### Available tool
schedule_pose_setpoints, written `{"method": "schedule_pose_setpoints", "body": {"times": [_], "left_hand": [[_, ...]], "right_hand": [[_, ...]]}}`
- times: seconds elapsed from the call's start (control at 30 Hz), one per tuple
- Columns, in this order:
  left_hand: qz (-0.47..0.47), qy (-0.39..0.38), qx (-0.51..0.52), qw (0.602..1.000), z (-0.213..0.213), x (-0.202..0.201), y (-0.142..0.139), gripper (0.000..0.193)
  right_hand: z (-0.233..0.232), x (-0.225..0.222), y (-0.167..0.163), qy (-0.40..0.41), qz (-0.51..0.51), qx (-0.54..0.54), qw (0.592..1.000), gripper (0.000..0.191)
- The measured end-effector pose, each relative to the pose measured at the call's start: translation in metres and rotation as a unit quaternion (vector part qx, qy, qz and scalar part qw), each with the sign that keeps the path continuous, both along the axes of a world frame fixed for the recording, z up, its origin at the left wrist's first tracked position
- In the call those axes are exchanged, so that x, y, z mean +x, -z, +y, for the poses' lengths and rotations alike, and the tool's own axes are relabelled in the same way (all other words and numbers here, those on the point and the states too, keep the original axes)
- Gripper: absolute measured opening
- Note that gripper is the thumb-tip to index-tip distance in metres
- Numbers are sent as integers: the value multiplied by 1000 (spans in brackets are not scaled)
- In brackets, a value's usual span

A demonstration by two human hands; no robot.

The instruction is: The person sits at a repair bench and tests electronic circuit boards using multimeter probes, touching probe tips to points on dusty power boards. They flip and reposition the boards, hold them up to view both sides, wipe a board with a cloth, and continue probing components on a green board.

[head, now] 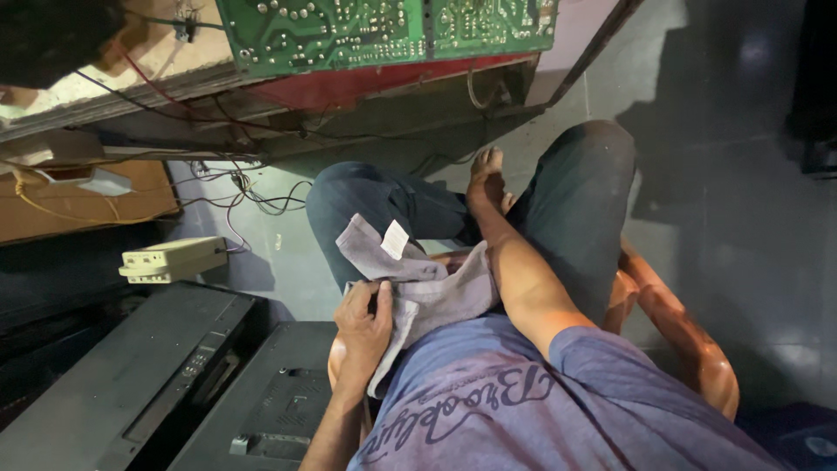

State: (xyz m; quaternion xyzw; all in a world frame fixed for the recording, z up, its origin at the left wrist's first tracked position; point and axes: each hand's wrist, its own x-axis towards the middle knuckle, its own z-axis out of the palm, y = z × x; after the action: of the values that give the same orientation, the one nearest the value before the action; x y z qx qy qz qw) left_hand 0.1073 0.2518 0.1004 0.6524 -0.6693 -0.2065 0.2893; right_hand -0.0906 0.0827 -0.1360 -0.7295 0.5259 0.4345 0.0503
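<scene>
I sit on an orange plastic chair [689, 340] in dark trousers, looking down at my lap. My left hand [364, 324] grips a grey cloth [427, 283] with a small white tag, which is draped over my left thigh. My right arm stretches forward between my knees. My right hand [486, 179] hangs there with its fingers curled, and I cannot make out anything in it.
A green circuit board [384, 30] leans at the top over a red-edged frame with loose wires [253, 187]. A cream box-shaped device [173, 259] lies at the left. Black flat electronics casings [174, 375] stand at the lower left. Grey floor [750, 218] lies to the right.
</scene>
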Motion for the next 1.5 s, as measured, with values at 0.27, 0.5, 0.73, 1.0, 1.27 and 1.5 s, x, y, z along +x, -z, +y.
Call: {"method": "schedule_pose_setpoints", "body": {"times": [0.27,0.5,0.73,1.0,1.27,1.5], "left_hand": [[16,2,9,1000,0,0,-5,15],[1,6,3,1000,1,3,1,15],[87,-46,57,994,-10,35,-5,20],[271,-187,-35,944,-118,108,1,16],[434,-202,-171,861,-199,137,51,33],[340,-185,-121,914,-246,144,90,39]], "right_hand": [[-4,0,-13,-9,8,5,1000,83],[-4,2,-9,12,-17,-10,1000,68],[2,8,-14,76,-114,-22,990,55],[-12,21,-24,256,-462,-173,831,41],[-21,33,-102,207,-690,-208,661,26],[-21,71,-175,248,-737,-124,616,13]]}}
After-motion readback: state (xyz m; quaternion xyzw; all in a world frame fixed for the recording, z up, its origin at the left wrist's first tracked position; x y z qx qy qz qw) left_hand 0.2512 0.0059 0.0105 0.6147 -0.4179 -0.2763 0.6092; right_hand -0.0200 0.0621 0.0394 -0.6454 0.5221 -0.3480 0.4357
